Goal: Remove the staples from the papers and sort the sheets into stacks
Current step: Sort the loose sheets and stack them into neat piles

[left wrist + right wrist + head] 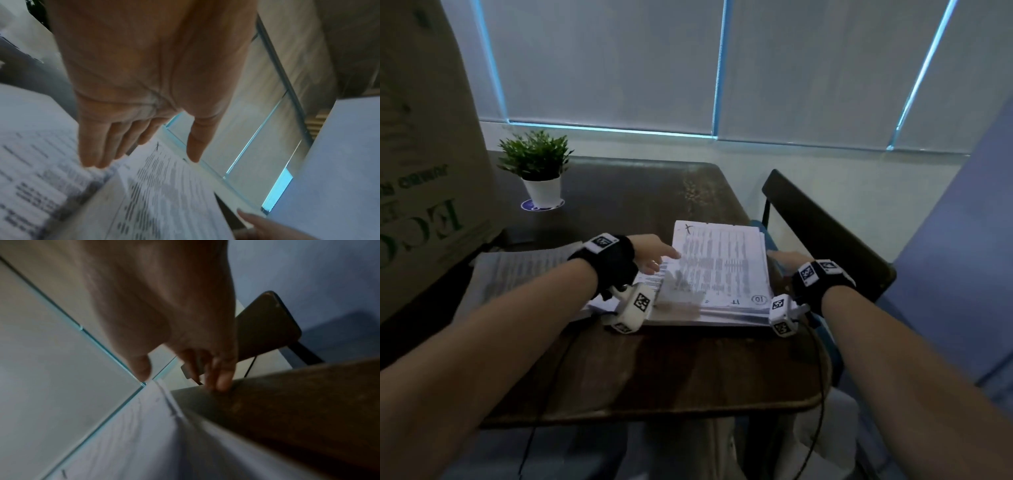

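Note:
A thick stack of printed papers [726, 270] lies on the dark wooden table [654, 370], its top sheet marked with a handwritten X and a circled 10. My left hand [666, 257] reaches over the stack's left edge with straight fingers [96, 146] and the thumb [195, 146] spread, just above the print. My right hand [782, 257] is at the stack's right edge, fingertips [222, 381] touching the table beside the paper [127, 434]. Neither hand holds anything that I can see. A second pile of sheets [524, 270] lies to the left, under my left forearm.
A large cardboard box [424, 164] stands at the left. A small potted plant [539, 171] sits at the table's far left. A dark chair [825, 233] stands close by the table's right edge. Window blinds hang behind.

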